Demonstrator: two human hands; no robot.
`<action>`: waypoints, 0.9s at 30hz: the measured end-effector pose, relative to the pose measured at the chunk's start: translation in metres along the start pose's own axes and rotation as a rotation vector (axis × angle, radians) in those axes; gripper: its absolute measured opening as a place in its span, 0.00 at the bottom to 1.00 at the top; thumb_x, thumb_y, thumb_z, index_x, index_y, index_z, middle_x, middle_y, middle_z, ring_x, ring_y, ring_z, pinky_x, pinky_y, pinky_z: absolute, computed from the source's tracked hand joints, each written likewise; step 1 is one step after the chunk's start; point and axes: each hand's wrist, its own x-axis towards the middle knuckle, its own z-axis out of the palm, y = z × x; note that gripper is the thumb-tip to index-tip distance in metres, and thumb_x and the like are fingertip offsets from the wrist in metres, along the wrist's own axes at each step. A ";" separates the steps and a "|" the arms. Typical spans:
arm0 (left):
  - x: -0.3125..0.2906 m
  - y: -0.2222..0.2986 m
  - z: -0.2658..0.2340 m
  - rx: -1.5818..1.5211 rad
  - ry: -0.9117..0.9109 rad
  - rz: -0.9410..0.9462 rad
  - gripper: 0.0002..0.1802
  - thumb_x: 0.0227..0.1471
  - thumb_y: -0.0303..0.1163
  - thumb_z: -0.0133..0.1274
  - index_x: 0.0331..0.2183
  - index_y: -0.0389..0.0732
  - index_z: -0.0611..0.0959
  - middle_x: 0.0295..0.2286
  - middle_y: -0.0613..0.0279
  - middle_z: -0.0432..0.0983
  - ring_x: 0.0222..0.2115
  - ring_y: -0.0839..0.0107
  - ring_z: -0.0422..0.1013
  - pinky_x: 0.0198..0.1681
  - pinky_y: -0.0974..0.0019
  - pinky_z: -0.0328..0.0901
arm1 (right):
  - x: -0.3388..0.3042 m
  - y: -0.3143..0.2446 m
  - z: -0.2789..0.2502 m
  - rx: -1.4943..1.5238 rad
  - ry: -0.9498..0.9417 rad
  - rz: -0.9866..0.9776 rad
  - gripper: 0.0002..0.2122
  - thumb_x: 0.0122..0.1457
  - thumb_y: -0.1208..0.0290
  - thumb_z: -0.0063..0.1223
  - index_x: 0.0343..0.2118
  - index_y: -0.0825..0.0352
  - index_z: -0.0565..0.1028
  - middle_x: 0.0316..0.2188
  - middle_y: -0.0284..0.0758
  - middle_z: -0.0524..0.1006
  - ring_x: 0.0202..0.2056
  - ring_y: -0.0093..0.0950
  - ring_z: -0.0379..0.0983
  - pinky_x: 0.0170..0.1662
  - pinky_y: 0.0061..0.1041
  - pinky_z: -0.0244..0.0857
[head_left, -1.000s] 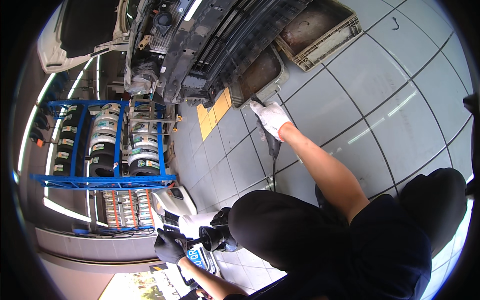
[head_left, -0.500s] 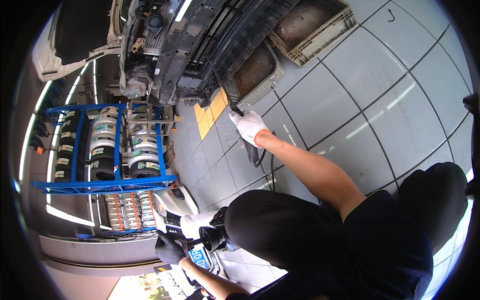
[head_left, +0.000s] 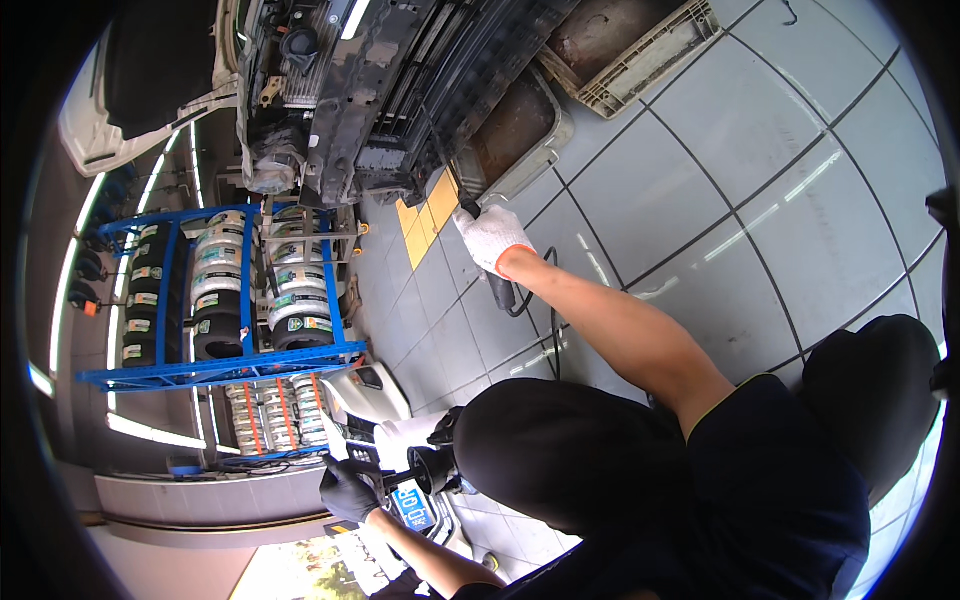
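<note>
My right hand [head_left: 490,238], in a white knit glove with an orange cuff, is closed around a black corded tool [head_left: 503,292]. The tool's thick handle shows below the palm; a dark end juts out past the fingers toward the vehicle front. Its black cable [head_left: 557,340] loops down behind my knee. My left hand [head_left: 348,490], in a black glove, is low at the left, fingers curled on a black tool with a round, cup-like head [head_left: 430,470]. That tool's exact kind is unclear. Above my right hand is the stripped vehicle front [head_left: 400,100], its dark bars and brackets exposed.
Two worn plastic trays, the nearer tray [head_left: 535,172] and the farther tray [head_left: 655,62], lie beside the vehicle front. A yellow floor patch [head_left: 425,230] borders it. Blue racks [head_left: 225,375] of tyres stand left. A white vehicle with a blue plate [head_left: 410,505] is behind my left hand.
My view has shifted slightly, so the racks sit farther right and the trays higher. My right hand has edged up and left a little in view. Both hands keep their tools.
</note>
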 end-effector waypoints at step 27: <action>0.002 0.020 0.003 0.107 0.008 -0.034 0.46 0.69 0.70 0.45 0.21 0.40 0.92 0.18 0.63 0.85 0.22 0.57 0.80 0.34 0.51 0.71 | 0.021 0.003 -0.013 -0.216 -0.013 -0.123 0.29 0.73 0.48 0.48 0.39 0.79 0.83 0.27 0.54 0.84 0.34 0.49 0.86 0.39 0.45 0.80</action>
